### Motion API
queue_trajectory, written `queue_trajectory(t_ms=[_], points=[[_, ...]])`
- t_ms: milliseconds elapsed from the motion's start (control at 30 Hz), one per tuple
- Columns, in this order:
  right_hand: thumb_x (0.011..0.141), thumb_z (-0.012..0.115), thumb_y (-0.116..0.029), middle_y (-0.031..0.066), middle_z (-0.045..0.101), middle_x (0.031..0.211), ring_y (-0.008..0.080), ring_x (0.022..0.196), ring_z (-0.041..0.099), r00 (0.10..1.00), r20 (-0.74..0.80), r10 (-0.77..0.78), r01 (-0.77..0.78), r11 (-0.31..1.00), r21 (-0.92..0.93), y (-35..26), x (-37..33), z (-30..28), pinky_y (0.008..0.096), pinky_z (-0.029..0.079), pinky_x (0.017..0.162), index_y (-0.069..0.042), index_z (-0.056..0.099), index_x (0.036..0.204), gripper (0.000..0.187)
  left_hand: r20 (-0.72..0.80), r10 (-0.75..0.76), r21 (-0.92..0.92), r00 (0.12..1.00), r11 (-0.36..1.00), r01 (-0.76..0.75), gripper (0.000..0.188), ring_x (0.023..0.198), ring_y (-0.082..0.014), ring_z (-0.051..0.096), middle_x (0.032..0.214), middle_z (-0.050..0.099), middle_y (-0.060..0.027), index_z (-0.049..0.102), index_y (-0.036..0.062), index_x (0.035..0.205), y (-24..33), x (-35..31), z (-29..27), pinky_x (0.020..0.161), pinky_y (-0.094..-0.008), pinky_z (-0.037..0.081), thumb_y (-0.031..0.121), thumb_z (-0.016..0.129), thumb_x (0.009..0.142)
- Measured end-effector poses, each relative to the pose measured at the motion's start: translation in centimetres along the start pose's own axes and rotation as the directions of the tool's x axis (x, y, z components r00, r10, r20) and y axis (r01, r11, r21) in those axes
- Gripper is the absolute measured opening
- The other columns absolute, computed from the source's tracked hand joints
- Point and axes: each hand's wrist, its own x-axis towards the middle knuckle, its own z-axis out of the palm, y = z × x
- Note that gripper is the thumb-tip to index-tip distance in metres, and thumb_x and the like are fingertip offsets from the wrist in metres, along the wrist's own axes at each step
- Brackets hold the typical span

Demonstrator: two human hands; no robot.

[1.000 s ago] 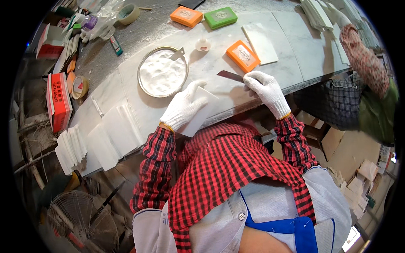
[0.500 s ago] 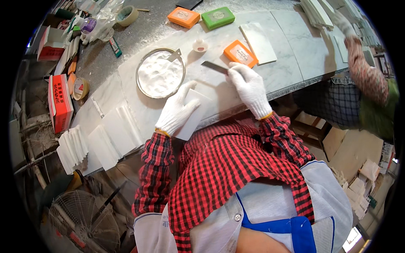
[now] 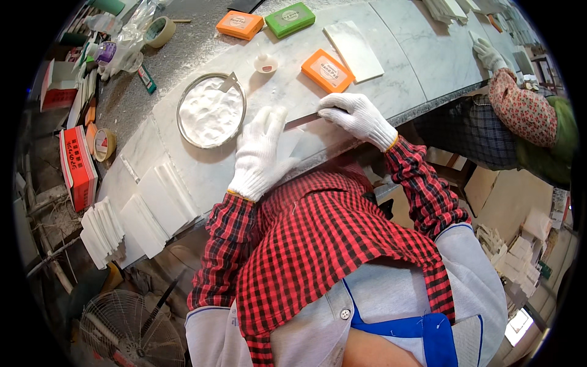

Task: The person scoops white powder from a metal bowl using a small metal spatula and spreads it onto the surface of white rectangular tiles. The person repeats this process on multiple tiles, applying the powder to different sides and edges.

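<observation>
My left hand [image 3: 260, 153], in a white knit glove, lies with fingers stretched out at a thin white tile piece [image 3: 291, 142], covering most of it. In my right hand [image 3: 358, 119], gloved alike, is a flat metal strip [image 3: 302, 122], its narrow blade pointing left toward the tile and my left fingertips. Whether the blade touches the tile I cannot tell. Just beyond my left hand stands a round metal-rimmed bowl [image 3: 183, 104] of white powder or paste, with a small metal scraper [image 3: 228, 82] stuck in it. An orange hand pad [image 3: 328, 71] lies beyond my right hand.
Thin white tiles [image 3: 160, 194] stand in rows at the left table edge. A small white bottle [image 3: 266, 63], another orange pad [image 3: 239, 25], a green pad [image 3: 290, 19] and a marble slab [image 3: 354, 51] lie farther back. A co-worker's gloved hand [image 3: 489, 55] is at the far right.
My left hand has gone from gripping the tile's side to lying spread over it. My right hand has brought the metal strip lower, closer to the tile. The co-worker's arm has shifted.
</observation>
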Motion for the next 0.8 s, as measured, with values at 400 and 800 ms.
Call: queue_trajectory(t_ms=[400, 800], points=[[0.09, 0.069, -0.021, 0.0068, 0.072, 0.089, 0.0297, 0.084, 0.07, 0.972, 0.062, -0.225, 0.232, 0.898, -0.373, 0.8, 1.6, 1.6, 0.038, 0.056, 0.074, -0.019, 0.076, 0.104, 0.016, -0.091, 0.079, 0.092, 0.993, 0.993, -0.07, 0.084, 0.129, -0.0389, 0.045, 0.155, 0.041, -0.0176, 0.05, 0.019, 0.15, -1.1, -1.4, 1.7, 0.106, -0.0502, 0.04, 0.033, 0.085, 0.075], [0.085, 0.069, -0.012, 0.0069, 0.072, 0.086, 0.0286, 0.078, 0.07, 0.94, -0.112, -0.323, 0.244, 0.864, -0.44, 0.4, -0.8, 3.6, 0.0367, 0.055, 0.067, -0.016, 0.075, 0.103, 0.02, -0.136, 0.098, 0.069, 0.986, 0.994, -0.09, 0.073, 0.131, -0.0383, 0.044, 0.155, 0.041, -0.0187, 0.057, 0.0168, 0.144, -1.3, -1.5, 2.3, 0.107, -0.0501, 0.039, 0.032, 0.083, 0.077]])
